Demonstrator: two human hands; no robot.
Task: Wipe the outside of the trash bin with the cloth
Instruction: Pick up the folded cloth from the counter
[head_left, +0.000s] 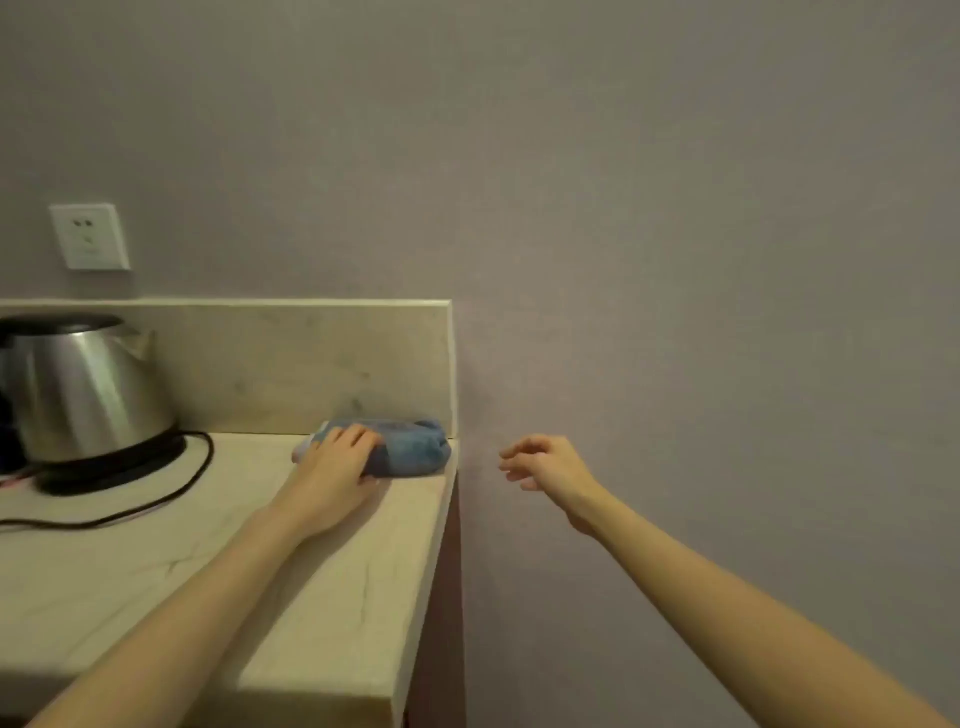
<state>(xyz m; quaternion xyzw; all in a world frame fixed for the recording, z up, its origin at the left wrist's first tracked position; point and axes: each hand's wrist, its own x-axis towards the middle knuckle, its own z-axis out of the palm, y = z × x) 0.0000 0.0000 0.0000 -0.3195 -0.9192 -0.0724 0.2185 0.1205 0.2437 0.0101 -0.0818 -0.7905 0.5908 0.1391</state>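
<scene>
A folded blue cloth (410, 449) lies on the pale stone counter (156, 561), in its far right corner against the backsplash. My left hand (337, 467) rests on the cloth's left part, fingers curled over its top and thumb at its front edge. My right hand (545, 462) hangs in the air to the right of the counter, in front of the wall, with loosely bent fingers and nothing in it. No trash bin is in view.
A steel electric kettle (83, 389) stands on its black base at the counter's left, its black cord (171, 493) looping across the top. A white wall socket (89, 236) sits above it. The counter's right edge (441, 519) drops off beside the grey wall.
</scene>
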